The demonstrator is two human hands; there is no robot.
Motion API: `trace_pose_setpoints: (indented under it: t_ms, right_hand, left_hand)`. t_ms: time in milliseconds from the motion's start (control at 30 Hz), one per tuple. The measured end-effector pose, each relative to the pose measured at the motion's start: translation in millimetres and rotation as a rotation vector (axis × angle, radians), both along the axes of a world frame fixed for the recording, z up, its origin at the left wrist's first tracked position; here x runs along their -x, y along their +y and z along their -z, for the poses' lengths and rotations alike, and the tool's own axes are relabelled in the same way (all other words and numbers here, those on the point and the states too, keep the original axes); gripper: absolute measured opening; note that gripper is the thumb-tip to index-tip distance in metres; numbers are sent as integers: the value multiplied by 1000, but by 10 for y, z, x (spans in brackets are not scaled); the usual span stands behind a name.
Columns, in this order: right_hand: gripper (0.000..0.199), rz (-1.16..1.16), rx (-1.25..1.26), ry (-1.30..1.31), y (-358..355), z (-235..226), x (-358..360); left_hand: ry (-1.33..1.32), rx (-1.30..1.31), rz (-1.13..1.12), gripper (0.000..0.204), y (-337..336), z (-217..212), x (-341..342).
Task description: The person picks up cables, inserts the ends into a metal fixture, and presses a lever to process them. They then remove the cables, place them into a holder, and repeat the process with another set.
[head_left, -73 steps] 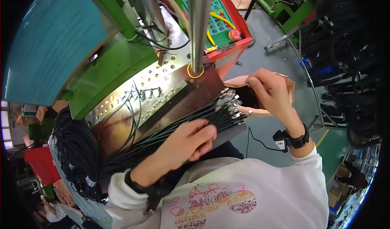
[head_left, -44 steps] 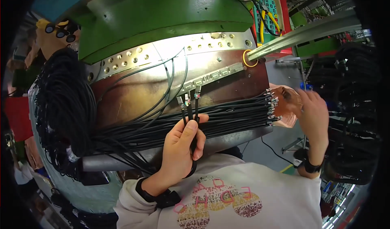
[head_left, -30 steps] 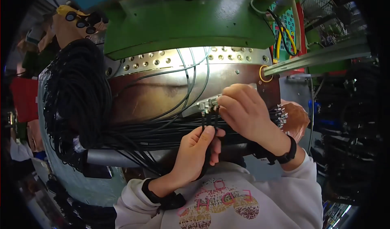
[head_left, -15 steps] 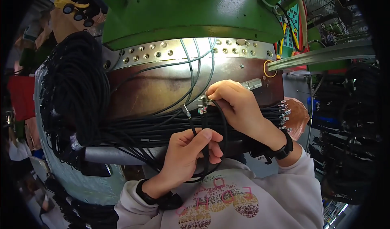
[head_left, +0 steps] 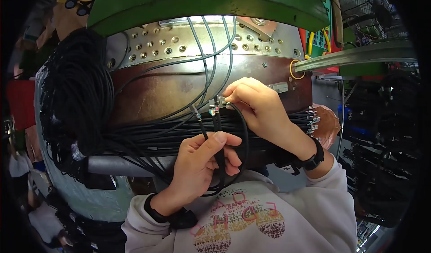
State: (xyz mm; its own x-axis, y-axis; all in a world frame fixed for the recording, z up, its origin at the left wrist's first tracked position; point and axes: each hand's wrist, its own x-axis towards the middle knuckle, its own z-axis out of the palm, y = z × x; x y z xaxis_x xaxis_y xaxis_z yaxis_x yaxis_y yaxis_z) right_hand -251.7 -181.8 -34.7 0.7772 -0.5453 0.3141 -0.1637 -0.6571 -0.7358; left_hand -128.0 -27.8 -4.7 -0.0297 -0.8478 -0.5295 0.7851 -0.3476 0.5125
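Thin black cables (head_left: 218,136), metal-tipped.

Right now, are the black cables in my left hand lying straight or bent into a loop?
Bent into a loop. The black cables curve from the right hand round and down into the left hand, whose fingers close around them.

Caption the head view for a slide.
Left hand grips black cables; right hand seats a plug at the fixture.

Left hand (head_left: 202,163) grips black cables (head_left: 220,131); right hand (head_left: 258,104) pinches cable plug (head_left: 223,102) over brown plate (head_left: 166,91).
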Motion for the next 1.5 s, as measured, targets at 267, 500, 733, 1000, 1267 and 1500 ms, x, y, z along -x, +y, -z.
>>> trace_pose_setpoints:
  t_ms: [267, 500, 733, 1000, 1267, 1500]
  right_hand:
    - [20, 22, 411, -14, 15, -164, 131]
    - [18, 15, 121, 28, -37, -32, 190]
    - [18, 51, 71, 141, -45, -30, 166]
    - [18, -21, 438, 94, -45, -266, 338]
    - [16, 93, 37, 37, -146, -3, 464]
    - [22, 51, 35, 97, -174, -113, 528]
  left_hand:
    - [60, -37, 116, 37, -144, -52, 50]
    - [-331, 91, -7, 39, -84, -219, -9]
    - [-71, 58, 157, 39, -127, -97, -24]
    - [-36, 17, 493, 47, -369, -311, 21]
    - [-139, 150, 530, 62, -395, -412, -157]
    - [-13, 201, 587, 59, -450, -157, -27]
